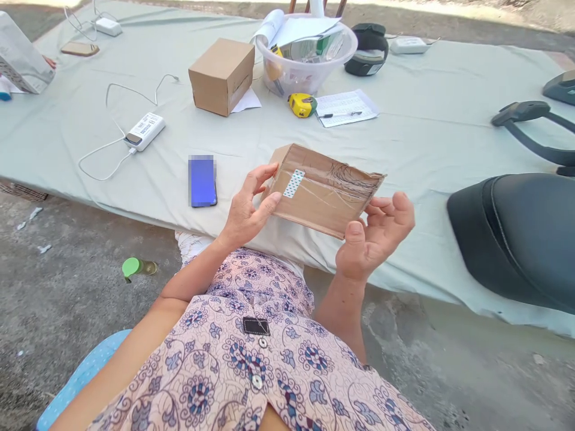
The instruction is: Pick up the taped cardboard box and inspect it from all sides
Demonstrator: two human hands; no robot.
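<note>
A taped cardboard box (330, 194) with a small patterned sticker is held tilted above the near edge of the cloth-covered table. My left hand (251, 206) grips its left end, thumb on the taped face and fingers at the far edge. At the box's lower right corner is my right hand (375, 236), its thumb and fingers raised and curled around that corner. Left of the box, a phone (203, 181) lies on the cloth. A second, closed cardboard box (221, 76) stands farther back.
Behind the held box are a yellow tape measure (302, 105), a paper sheet (354, 109) with pens and a plastic basin (309, 72). A white power bank (145, 131) with cable lies left. A large black padded object (516, 239) fills the right side.
</note>
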